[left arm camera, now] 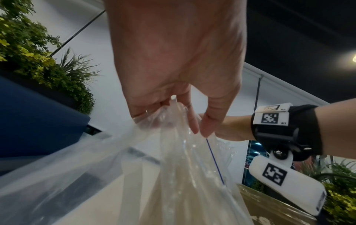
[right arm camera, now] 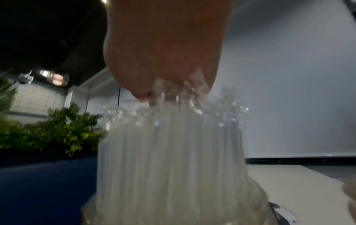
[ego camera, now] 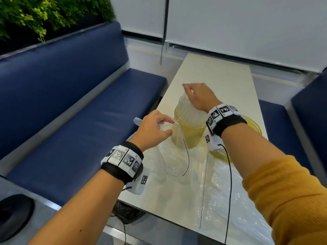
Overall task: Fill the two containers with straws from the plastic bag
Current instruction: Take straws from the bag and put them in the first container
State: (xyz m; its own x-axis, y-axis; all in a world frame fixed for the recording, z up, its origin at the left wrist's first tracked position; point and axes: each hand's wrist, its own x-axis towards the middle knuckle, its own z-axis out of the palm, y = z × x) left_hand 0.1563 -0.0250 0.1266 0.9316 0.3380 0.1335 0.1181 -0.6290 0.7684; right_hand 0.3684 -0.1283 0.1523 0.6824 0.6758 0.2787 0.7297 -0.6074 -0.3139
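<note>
A bundle of clear straws (ego camera: 187, 107), still wrapped in the clear plastic bag (ego camera: 174, 152), stands upright in the nearer yellow container (ego camera: 192, 134). My right hand (ego camera: 195, 95) grips the crinkled top of the bag above the straws (right arm camera: 169, 152), as the right wrist view (right arm camera: 163, 92) shows. My left hand (ego camera: 156, 127) pinches the bag's loose edge beside the container, near its blue seal line (left arm camera: 213, 159); its fingers (left arm camera: 194, 127) are curled on the film. The second yellow container (ego camera: 254, 128) sits behind my right wrist, mostly hidden.
The cream table (ego camera: 221, 75) runs between a blue bench (ego camera: 70, 106) on the left and another (ego camera: 311, 110) on the right. Crumpled clear plastic (ego camera: 228, 195) covers the table's near end. A black cable (ego camera: 230, 183) hangs from my right wrist. A black bag (ego camera: 127, 213) lies under the table.
</note>
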